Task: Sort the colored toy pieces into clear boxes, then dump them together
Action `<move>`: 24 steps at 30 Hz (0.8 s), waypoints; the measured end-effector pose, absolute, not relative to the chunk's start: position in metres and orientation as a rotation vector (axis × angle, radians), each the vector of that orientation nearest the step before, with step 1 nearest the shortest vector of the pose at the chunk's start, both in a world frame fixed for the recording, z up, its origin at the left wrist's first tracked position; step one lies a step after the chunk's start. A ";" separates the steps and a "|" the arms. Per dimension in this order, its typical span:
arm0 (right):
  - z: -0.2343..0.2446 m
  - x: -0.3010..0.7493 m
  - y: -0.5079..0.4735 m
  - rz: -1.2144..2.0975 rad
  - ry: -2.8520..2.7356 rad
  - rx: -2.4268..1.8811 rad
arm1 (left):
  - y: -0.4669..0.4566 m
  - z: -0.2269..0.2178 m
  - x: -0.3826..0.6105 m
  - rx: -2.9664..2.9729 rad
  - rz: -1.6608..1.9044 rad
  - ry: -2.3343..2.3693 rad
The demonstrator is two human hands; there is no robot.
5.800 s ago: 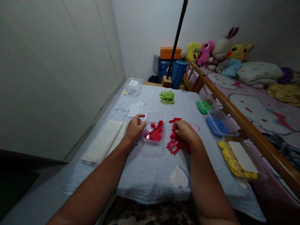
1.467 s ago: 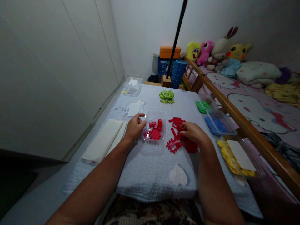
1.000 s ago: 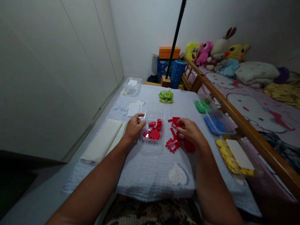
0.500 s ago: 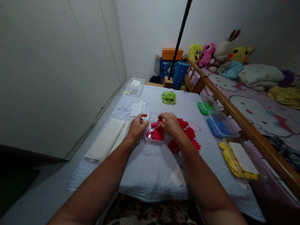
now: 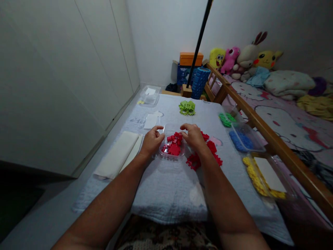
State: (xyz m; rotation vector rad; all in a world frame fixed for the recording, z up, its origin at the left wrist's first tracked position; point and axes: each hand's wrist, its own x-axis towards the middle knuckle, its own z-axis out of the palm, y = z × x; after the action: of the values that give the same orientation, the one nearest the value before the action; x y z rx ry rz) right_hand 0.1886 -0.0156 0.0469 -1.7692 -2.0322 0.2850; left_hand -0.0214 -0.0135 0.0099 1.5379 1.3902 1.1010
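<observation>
The left hand (image 5: 152, 141) has its grip clamped on the clear tub (image 5: 170, 126), left rim; the right hand (image 5: 194, 136) hovers over its red pieces (image 5: 173, 148), grip impossible to judge (white card (image 5: 151, 121) beyond: writing too small).

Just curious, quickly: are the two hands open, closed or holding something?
Left hand: curled on the clear tray's left edge, holding it.
Right hand: fingers curved over the red pieces; a grasp cannot be told.

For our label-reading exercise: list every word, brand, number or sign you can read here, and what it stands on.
None can be read.
Print on the blue box under the orange box: too blurred.
Dark marks on the table cloth beside the white card: too blurred.
</observation>
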 end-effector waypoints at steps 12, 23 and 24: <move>0.048 0.251 -0.052 0.615 -2.064 -1.874 | -0.015 0.011 -0.020 1.550 1.104 1.413; 0.042 0.249 -0.072 0.634 -2.209 -2.041 | -0.015 0.012 -0.021 1.548 1.112 1.392; 0.043 0.248 -0.071 0.631 -2.220 -2.039 | -0.015 0.012 -0.021 1.550 1.109 1.396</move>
State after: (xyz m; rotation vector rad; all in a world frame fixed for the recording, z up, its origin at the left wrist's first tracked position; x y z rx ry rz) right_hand 0.2480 -0.0711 0.0429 -2.0385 -2.2196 0.6312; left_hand -0.0206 -0.0155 0.0123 1.5502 1.3956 1.1090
